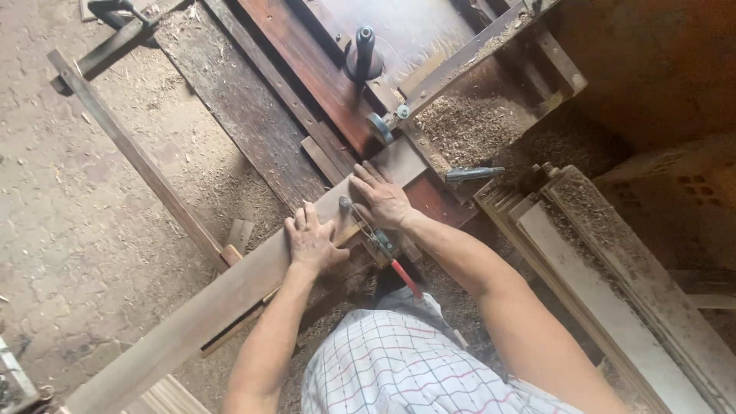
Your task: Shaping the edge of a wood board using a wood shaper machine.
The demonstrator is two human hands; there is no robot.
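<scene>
this is a rough woodworking shop, seen from above. a heavy wooden machine table [322, 69] with a metal spindle [364, 50] stands over a dirt floor [69, 199], and sawdust [475, 126] is heaped beside it and scattered about. long planks [613, 307] lie stacked at the side, dusted with shavings, and a board [222, 299] rests across the bench.

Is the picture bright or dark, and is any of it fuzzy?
Head view: soft, even daylight on the left hand, right hand and long wooden plank; the top right corner falls into dim brown shade; the picture is slightly soft all over, with no glare; edges look a little bent by the wide lens.
</scene>
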